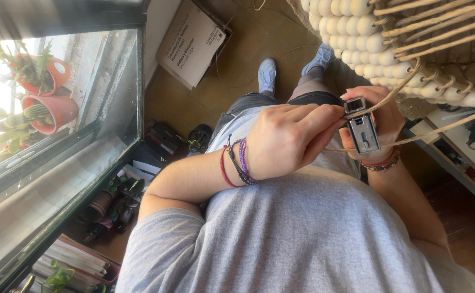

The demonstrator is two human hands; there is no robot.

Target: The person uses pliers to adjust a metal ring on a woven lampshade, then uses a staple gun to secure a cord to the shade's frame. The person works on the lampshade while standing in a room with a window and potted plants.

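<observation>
Below, brown tiled floor [248,43]; left hand [289,142] pinching cord [411,140]; right hand [378,122] clasping lighter [363,130].

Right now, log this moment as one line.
left hand: pinching cord at metal clip | right hand: holding metal clip | cords run up to beaded piece | person seated

— What lies on the brown tiled floor [259,38]?
— A flat cardboard box [191,43], leaning by the wall.
— And near that box?
— Just right of it, two pale shoes [267,73]. Below it, dark boxes [158,146], then bottles [107,214] and stacked books [74,260] farther down.
</observation>
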